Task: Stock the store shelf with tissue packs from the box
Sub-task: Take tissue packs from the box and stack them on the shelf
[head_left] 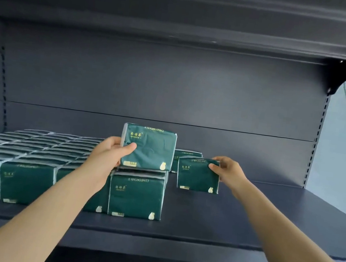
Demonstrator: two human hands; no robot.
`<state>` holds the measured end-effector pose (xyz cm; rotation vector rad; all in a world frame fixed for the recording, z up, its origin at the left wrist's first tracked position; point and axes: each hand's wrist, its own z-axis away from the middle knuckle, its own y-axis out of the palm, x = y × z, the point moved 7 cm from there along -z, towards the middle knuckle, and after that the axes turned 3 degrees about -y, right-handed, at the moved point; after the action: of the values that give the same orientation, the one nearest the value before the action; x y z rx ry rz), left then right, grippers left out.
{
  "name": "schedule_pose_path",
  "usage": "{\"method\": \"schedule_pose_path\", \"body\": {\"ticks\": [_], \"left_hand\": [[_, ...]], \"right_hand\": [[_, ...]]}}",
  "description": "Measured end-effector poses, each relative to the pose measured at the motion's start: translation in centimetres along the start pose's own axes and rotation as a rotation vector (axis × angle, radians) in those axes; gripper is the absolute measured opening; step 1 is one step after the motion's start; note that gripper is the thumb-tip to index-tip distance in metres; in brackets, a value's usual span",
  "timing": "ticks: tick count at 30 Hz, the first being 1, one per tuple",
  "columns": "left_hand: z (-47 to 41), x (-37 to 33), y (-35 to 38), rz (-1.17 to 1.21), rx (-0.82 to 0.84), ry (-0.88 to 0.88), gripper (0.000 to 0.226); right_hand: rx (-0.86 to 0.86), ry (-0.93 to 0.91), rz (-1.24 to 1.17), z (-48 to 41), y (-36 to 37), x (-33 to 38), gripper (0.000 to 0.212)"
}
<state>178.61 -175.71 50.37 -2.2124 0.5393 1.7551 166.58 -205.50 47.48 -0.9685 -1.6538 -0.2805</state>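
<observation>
Several dark green tissue packs stand in rows across the left half of the dark shelf. My left hand grips one green pack by its left edge, upright, above the rightmost row of packs. My right hand pinches a second pack at its upper right corner; it stands upright on the shelf to the right of the rows. Another pack stands just behind it. The box is out of view.
The shelf's back panel rises behind the packs, and an upper shelf hangs overhead. A slotted upright marks the right end. Bare shelf surface lies right of the held packs and along the front edge.
</observation>
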Motion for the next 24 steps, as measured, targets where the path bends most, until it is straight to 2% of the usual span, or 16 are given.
{"method": "schedule_pose_path", "body": {"ticks": [7, 10, 15, 20, 24], "left_hand": [[-6.0, 1.1, -0.1, -0.024, 0.029, -0.021, 0.025], [-7.3, 1.6, 0.2, 0.084, 0.051, -0.048, 0.018], [-8.4, 1.6, 0.5, 0.208, 0.065, -0.079, 0.011], [-8.6, 1.8, 0.7, 0.206, 0.081, -0.077, 0.018], [-8.1, 1.8, 1.0, 0.206, 0.080, -0.095, 0.018]], "right_hand": [[-0.077, 0.028, 0.198, -7.2, 2.7, -2.4, 0.034], [-0.118, 0.033, 0.291, -8.8, 3.9, -3.2, 0.044], [-0.108, 0.024, 0.473, -9.5, 6.4, -4.5, 0.073], [-0.204, 0.008, 0.473, -10.1, 6.5, -5.1, 0.071], [-0.187, 0.055, 0.543, -10.0, 6.1, -5.2, 0.065]]}}
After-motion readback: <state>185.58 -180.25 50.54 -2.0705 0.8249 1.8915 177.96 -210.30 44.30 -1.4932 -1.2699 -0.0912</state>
